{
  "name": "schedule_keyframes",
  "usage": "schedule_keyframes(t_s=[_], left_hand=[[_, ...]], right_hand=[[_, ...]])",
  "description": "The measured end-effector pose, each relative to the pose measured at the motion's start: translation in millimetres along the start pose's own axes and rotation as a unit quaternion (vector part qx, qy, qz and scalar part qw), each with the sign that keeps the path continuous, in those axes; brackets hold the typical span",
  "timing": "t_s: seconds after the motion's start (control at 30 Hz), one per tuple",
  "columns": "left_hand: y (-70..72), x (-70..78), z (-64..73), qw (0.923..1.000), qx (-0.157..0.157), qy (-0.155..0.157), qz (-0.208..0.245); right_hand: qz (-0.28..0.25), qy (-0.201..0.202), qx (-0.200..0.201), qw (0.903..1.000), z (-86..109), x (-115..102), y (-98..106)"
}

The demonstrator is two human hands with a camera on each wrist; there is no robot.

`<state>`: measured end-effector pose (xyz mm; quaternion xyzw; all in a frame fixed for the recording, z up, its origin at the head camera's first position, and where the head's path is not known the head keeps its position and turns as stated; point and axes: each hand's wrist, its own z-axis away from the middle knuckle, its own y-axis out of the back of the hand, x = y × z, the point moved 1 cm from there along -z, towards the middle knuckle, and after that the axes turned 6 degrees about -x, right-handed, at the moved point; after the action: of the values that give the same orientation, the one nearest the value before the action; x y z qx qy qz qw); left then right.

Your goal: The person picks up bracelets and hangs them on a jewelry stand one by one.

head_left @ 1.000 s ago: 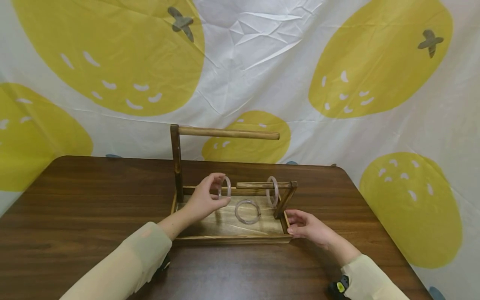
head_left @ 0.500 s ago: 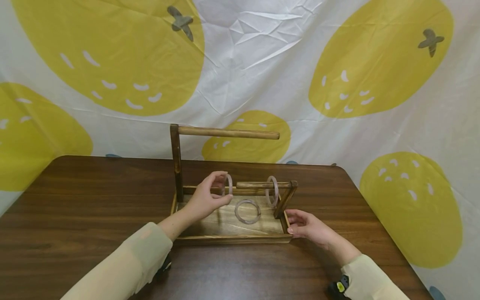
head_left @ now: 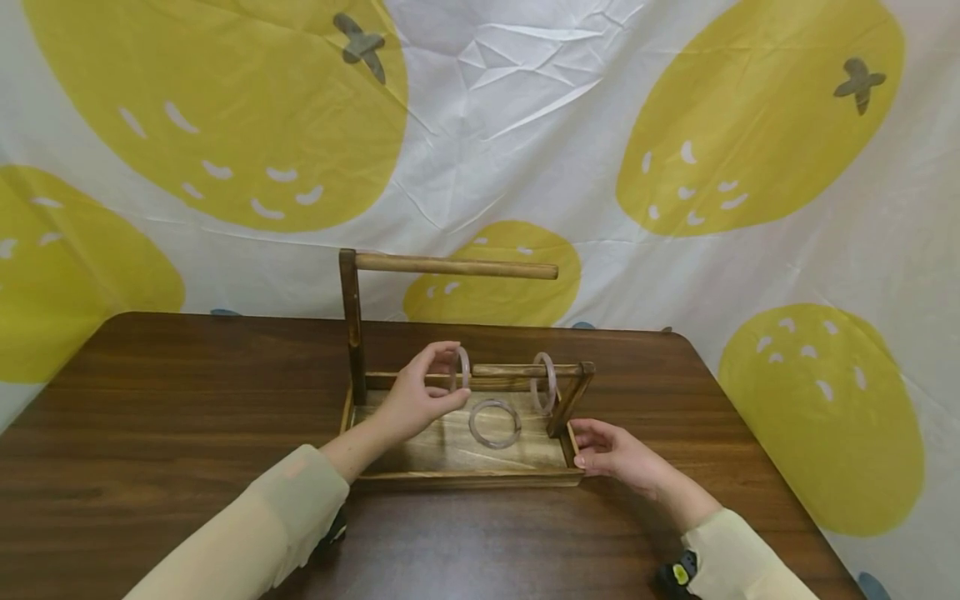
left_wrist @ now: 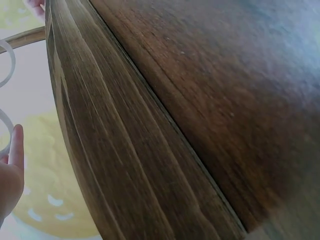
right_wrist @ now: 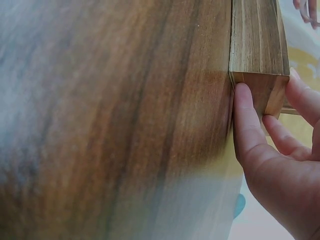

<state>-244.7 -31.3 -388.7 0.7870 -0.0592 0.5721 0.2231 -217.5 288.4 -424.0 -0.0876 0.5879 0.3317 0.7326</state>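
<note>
My left hand [head_left: 411, 398] pinches a pale translucent bangle [head_left: 467, 368] between thumb and fingers. It holds the ring upright at the free left end of the low peg [head_left: 498, 370] of a wooden bangle stand [head_left: 472, 478]. A second bangle [head_left: 552, 383] hangs on that peg near its post. Flat on the tray floor lies a third bangle [head_left: 495, 402]. My right hand [head_left: 621, 457] grips the stand's right end, one finger against the end face in the right wrist view. The left wrist view catches the held bangle [left_wrist: 10, 129] and fingers only at its left edge.
Above the left hand runs a higher peg [head_left: 457, 266] from a tall post [head_left: 352, 325] at the stand's left end. The stand rests on a dark wooden table [head_left: 187, 433]. A fabric backdrop [head_left: 517, 150] with yellow fruit prints hangs behind.
My left hand has moved slightly right with its bangle, bringing the ring up to the low peg's free end. My right hand and the other two bangles have stayed in place.
</note>
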Motion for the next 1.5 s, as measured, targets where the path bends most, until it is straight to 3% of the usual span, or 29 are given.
schedule_keyframes(t_s=[1.5], left_hand=[[-22.8, 8.6, -16.6, 0.9997, -0.013, 0.002, 0.019]], right_hand=[[-0.011, 0.007, 0.002, 0.9999, -1.4, -1, -2]])
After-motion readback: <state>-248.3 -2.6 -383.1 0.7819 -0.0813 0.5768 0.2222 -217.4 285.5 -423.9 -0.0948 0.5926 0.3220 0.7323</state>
